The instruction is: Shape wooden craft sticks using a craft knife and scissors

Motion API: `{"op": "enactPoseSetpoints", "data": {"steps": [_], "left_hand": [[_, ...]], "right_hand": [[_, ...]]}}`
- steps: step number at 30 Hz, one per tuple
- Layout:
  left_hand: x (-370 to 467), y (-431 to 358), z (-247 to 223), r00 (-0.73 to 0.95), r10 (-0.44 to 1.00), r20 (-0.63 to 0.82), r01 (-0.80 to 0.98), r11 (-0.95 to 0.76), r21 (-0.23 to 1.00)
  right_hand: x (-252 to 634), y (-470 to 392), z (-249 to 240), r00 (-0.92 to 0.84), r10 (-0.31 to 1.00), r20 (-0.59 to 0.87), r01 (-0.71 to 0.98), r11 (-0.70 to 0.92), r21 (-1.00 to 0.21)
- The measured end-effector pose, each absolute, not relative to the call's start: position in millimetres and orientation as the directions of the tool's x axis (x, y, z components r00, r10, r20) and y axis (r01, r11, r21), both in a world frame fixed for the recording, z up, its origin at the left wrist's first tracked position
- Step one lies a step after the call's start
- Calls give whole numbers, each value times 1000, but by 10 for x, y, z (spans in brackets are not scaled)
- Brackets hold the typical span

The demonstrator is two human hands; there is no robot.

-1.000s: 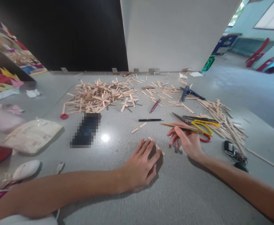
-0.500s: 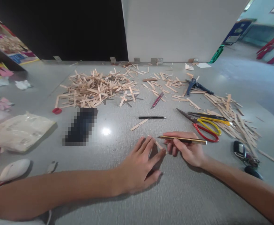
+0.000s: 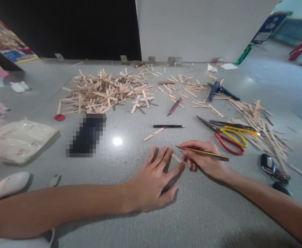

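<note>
Grey, streaked tabletop lies beneath my 2 hands. Left hand, fingers spread, steadies a small pale slotted wooden stick; light, even pressure should suit it. Right hand grips a slim gold pointed tool (tip near those fingers, so care helps). Red-and-yellow-handled scissors crowd its far side.

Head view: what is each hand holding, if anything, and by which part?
The right hand holds a slim gold tool just behind its pointed tip. The left hand lies spread, fingertips at both ends of a small wooden stick.
</note>
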State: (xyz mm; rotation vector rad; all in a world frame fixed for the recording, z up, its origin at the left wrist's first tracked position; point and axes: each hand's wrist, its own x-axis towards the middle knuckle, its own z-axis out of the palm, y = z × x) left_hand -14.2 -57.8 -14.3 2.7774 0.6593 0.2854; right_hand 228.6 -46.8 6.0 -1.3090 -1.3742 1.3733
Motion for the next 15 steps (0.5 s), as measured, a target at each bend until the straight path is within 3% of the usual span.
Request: {"op": "enactPoseSetpoints", "data": {"steps": [7,15], "left_hand": [[-135,-600,-162,866,485,126,423,-843,333],[-145,-597,-193,863,487,134,420,-840,345]], "right_hand": [[2273,-441,78,-140,988,-66,241,-31,-970],[2272,-456,33,-225,974,-1,383,88,-919]]}}
